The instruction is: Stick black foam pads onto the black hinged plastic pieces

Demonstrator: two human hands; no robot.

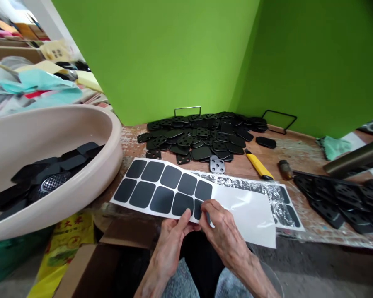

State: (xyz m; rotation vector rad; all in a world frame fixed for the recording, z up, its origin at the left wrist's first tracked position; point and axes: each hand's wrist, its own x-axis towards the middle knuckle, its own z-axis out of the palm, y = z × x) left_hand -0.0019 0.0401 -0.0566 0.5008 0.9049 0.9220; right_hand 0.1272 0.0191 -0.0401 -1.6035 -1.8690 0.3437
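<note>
Evidently your left hand [170,244] pinched the pad sheet [171,177], thumb on top, other fingers mostly underneath; your right hand [226,231] bunched its fingertips close at an end pad [197,209], though whether they gripped it, I couldn't tell. Uneven pulling could have creased the bowed sheet, which overhung the table's [240,166] front edge. The tub [114,134] crowded your left, black plates [202,142] the far side, leaving more elbow room lapward.

We see bright daylight-like light, blown out top left. Green wall [174,54] dims rightward. Glare on sheet [245,219] and film [279,198]. Clutter [34,82] smears; we get edge stretch on basin [102,165], dark top-right corner.
</note>
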